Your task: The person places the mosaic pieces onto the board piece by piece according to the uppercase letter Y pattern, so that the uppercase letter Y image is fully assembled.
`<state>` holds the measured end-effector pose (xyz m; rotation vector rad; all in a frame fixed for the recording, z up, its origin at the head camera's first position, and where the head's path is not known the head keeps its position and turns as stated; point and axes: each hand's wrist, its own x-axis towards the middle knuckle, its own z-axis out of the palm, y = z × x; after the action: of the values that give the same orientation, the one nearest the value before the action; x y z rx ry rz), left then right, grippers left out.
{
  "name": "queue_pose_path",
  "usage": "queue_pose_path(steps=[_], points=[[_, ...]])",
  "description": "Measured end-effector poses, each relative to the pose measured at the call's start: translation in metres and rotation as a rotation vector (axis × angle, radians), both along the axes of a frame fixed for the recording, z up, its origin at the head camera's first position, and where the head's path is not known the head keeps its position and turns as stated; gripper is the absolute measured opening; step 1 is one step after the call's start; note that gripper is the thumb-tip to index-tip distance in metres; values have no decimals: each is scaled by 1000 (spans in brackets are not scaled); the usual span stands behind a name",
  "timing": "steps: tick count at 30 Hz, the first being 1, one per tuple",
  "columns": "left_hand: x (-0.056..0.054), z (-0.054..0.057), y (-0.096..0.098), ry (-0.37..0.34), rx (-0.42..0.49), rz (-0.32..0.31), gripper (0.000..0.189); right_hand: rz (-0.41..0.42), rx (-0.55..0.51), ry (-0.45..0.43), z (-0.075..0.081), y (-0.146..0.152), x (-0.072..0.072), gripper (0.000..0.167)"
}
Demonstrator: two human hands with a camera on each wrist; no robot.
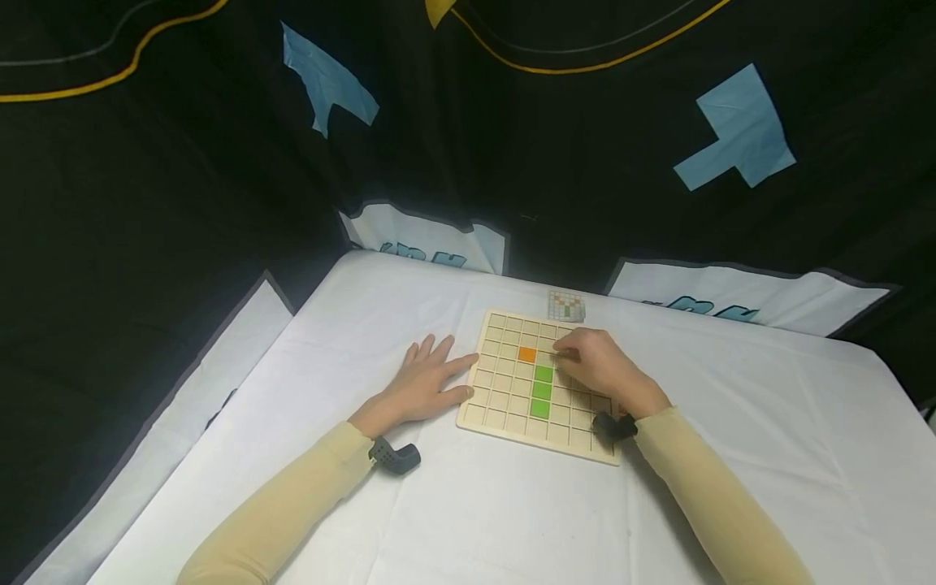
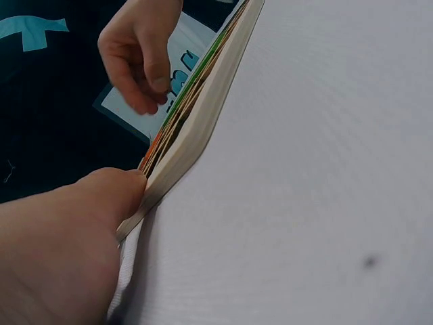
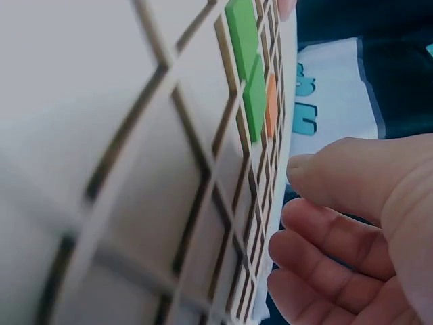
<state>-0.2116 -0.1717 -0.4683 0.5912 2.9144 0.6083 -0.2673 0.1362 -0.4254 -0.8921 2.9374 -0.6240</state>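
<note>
Head view shows a white-clothed table (image 1: pixel 468 512) with creases in its cover, likely the broadest risk: a dragging forearm could tug the cloth and shift everything on it. The gridded board (image 1: pixel 515 423) lies flat in the middle of the table; a sideways push could turn it, since nothing but the left hand (image 1: pixel 420 386) seems to steady it. That hand lies spread out, thumb and 1 finger touching the board's left edge, so pressing there too hard could slide the board rightward. The right hand (image 1: pixel 600 361) is over the board's far right part, its thumb apart from loosely curled fingers; nothing shows between them, though a small piece hidden there cannot be ruled out. Lowered carelessly, its fingertips could knock the 3 green squares (image 1: pixel 542 390), lined up in a column just to their left, or the 1 orange square (image 1: pixel 527 354) farther left and a little farther off. Around this, a black curtain (image 1: pixel 512 138) backs the table, with white panels (image 1: pixel 731 292) along its far side and 2 blue patches (image 1: pixel 738 130) above. The right sleeve (image 1: pixel 717 487) crosses the near right approach. The dark wrist device (image 1: pixel 614 426) overlaps the board's near right squares, hiding some, and could catch them. Smallest is a printed card (image 1: pixel 566 306), just beyond the board's far edge and apart from the right hand.
</note>
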Motion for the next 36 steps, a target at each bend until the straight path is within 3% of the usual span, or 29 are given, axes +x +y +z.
queue_pose_path(steps=[20,36], points=[[0,0,1,2,-9,9,61,-189,-8,-67,-5,76,39,29],[-1,1,1,-5,-19,11,62,-217,8,-46,-13,104,74,30]])
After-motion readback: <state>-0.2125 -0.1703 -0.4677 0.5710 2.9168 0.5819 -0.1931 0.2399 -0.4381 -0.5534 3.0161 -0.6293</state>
